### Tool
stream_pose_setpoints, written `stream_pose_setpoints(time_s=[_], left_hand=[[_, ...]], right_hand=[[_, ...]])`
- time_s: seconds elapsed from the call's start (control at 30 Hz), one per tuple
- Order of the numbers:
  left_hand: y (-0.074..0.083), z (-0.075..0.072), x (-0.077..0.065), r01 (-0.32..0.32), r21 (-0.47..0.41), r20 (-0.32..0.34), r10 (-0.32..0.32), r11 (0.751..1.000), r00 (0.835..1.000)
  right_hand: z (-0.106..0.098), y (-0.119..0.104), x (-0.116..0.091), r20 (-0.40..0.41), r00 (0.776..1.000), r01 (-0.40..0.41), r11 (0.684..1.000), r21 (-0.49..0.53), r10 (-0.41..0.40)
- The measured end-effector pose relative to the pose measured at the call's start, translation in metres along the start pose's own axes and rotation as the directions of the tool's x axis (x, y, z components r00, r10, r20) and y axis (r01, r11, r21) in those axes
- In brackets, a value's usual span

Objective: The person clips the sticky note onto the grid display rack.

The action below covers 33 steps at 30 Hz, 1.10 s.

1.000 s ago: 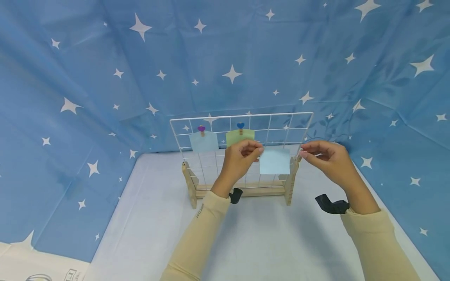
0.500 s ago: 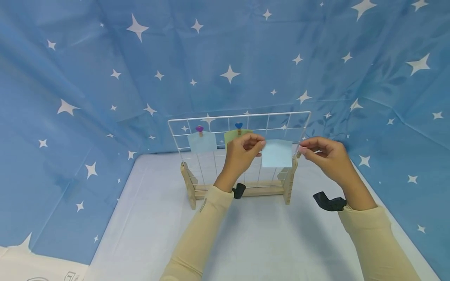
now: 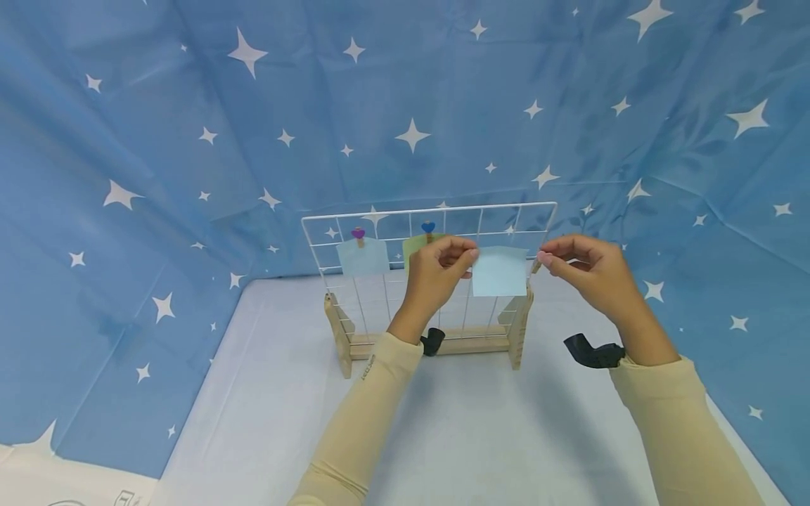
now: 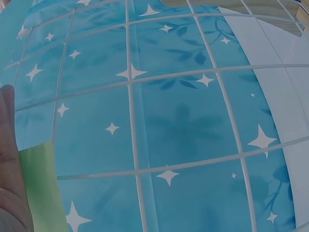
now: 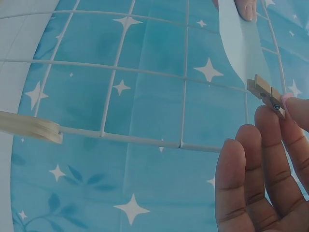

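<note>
My left hand (image 3: 436,277) pinches a light blue square of paper (image 3: 500,273) near its upper left corner, in front of the white wire grid (image 3: 430,210). In the right wrist view, the paper (image 5: 239,41) hangs beside a small wooden clothespin (image 5: 264,93). My right hand (image 3: 588,274) pinches that clothespin between thumb and finger, its tip close to the paper's edge. On the grid's left hangs another light blue note (image 3: 363,258) under a purple heart clothespin (image 3: 358,233). A green note (image 3: 413,246), partly behind my left hand, hangs under a blue heart clothespin (image 3: 428,227).
Wooden feet (image 3: 520,337) hold the grid upright on a white-covered table (image 3: 468,436). A blue star-patterned cloth (image 3: 354,84) rises behind and along the sides. Printed cream material (image 3: 69,474) lies at the lower left.
The paper has risen in front of the grid with my left hand. My right hand has moved up slightly, still beside the paper's right edge.
</note>
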<state>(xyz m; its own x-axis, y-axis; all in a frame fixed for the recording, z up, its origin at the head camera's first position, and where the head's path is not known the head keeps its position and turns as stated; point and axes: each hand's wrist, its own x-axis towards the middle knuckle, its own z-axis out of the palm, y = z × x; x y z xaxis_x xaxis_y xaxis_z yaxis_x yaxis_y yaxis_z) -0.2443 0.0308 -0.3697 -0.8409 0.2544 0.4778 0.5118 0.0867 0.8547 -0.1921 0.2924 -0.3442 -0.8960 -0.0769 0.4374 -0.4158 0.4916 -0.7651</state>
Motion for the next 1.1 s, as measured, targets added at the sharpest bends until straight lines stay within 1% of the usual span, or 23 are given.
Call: stream_pose_setpoints(time_s=[0.5, 0.7, 0.93, 1.1], left_hand=[[0.002, 0.005, 0.004, -0.007, -0.018, -0.060, 0.006, 1.000, 0.998], [0.000, 0.007, 0.005, -0.039, 0.010, -0.079, 0.040, 0.999, 0.996], [0.000, 0.007, 0.007, -0.079, 0.021, -0.091, 0.081, 0.997, 0.993], [0.001, 0.008, 0.009, -0.093, 0.028, -0.096, 0.096, 0.995, 0.991]], right_hand=[[-0.003, -0.005, 0.007, -0.010, 0.999, 0.035, 0.999, -0.039, -0.036], [-0.004, -0.008, 0.012, -0.010, 0.999, 0.049, 0.998, -0.040, -0.050], [-0.005, -0.013, 0.018, -0.010, 0.995, 0.098, 0.994, -0.046, -0.099], [-0.005, -0.017, 0.021, -0.009, 0.995, 0.097, 0.993, -0.061, -0.097]])
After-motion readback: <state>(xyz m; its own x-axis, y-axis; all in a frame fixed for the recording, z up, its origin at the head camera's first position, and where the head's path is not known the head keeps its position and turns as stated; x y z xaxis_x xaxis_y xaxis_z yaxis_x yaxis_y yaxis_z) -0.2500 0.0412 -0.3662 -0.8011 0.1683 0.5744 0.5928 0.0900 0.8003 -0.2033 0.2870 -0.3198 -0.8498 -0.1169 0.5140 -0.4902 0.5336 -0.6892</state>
